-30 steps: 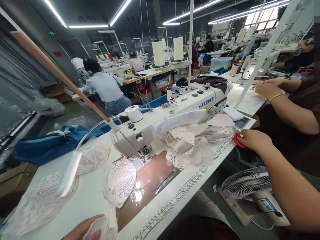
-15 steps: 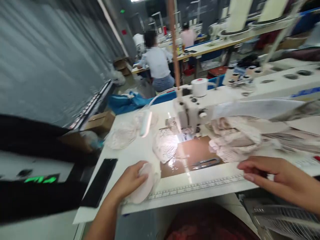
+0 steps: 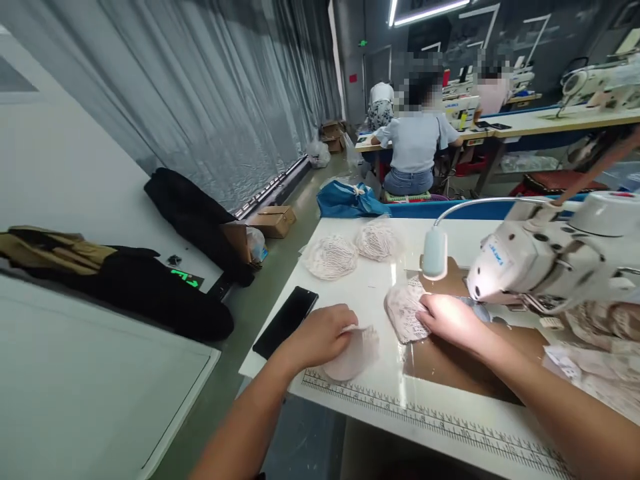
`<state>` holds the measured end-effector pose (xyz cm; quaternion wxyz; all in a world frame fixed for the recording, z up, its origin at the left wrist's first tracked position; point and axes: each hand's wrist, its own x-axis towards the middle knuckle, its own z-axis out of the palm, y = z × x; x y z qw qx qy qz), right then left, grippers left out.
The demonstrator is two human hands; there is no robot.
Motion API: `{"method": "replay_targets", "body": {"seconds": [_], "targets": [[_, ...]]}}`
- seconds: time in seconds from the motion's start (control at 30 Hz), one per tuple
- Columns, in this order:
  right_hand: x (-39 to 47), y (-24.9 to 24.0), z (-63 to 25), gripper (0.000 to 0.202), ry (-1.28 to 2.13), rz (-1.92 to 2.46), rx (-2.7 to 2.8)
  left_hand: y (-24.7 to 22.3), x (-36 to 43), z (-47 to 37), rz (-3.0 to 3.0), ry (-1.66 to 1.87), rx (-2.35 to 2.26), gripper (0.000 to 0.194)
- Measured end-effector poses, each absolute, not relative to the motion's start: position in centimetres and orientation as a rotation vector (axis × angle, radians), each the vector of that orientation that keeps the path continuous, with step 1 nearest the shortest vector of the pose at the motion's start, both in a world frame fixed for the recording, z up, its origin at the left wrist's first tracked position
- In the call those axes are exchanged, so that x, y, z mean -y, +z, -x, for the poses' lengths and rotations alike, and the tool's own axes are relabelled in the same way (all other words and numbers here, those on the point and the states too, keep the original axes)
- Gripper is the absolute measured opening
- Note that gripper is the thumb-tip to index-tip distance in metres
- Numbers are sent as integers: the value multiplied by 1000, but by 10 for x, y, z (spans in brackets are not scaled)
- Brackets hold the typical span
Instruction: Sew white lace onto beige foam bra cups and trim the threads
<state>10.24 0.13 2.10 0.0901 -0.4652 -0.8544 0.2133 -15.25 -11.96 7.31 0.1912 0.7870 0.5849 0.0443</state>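
Observation:
My left hand [image 3: 325, 333] is closed on a pale fabric cup [image 3: 353, 357] above the table's front left part. My right hand [image 3: 447, 320] reaches across the brown plate [image 3: 480, 363], its fingers closed on the edge of a lace cup [image 3: 406, 310]. That lace cup lies partly on the plate, left of the sewing machine head [image 3: 515, 257]. Two more lace pieces, one at the left [image 3: 331, 257] and one behind it [image 3: 377, 240], rest farther back on the white table [image 3: 360, 293].
A black phone [image 3: 286, 321] lies at the table's left edge. The lamp [image 3: 434, 253] hangs over the plate's back. Crumpled fabric [image 3: 600, 373] is at the right. A ruler strip [image 3: 430, 420] runs along the front edge. Seated people [image 3: 413, 150] work beyond.
The view has swung left. My right hand has moved from the table's front right edge to the lace cup and taken hold of it. My left hand still holds the pale cup.

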Motion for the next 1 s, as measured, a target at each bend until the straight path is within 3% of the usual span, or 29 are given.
{"method": "replay_targets", "body": {"seconds": [0.3,0.4,0.53,0.63,0.7,0.87,1.0], "targets": [[-51,40,-47,40,611,1357,2093,114,47,200,-2518,695,-2257,22],[-75,36,-20,41,639,1322,2061,102,10,207,-2396,628,-2350,28],[-53,26,-43,48,780,1190,2203,66,1,207,-2412,413,-2104,42],[-1,30,-106,29,861,1040,2376,52,22,195,-2439,411,-1844,41],[36,33,-151,23,790,894,2630,54,37,181,-2428,437,-1680,40],[87,3,-231,29,349,1272,2570,78,52,107,-2401,359,-1238,33],[95,-29,-255,29,467,1309,2300,94,57,12,-2436,337,-821,28]]}}
